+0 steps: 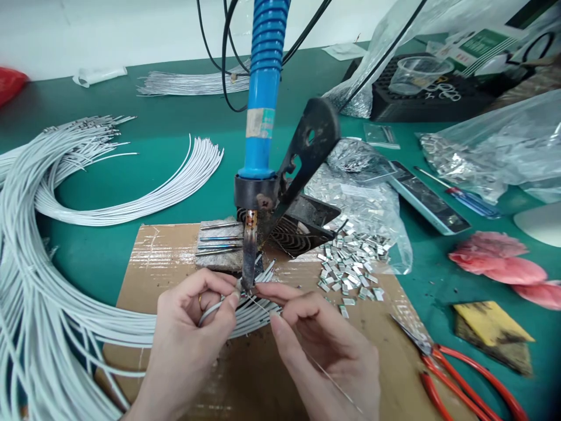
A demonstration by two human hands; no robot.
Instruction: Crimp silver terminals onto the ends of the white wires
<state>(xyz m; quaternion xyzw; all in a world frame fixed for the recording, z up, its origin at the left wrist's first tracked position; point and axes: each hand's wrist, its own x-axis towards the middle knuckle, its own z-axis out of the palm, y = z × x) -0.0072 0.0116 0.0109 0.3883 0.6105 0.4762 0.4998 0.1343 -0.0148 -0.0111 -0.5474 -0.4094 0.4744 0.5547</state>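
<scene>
A blue-handled soldering iron hangs upright in a black bracket, its dark tip pointing down between my hands. My left hand is closed, thumb and index finger pinching a white cable with its end right at the tip. My right hand pinches a thin length of solder wire; the strand runs up to the tip and trails down across the palm. Just behind the fingers, cut ends of a white cable bundle lie on cardboard. The exact joint is hidden by fingertips and tip.
Small metal connector pieces are scattered at the right, beside a plastic bag. Red-handled pliers, a yellow sponge, a phone and a screwdriver lie further right. More cables curve at the left.
</scene>
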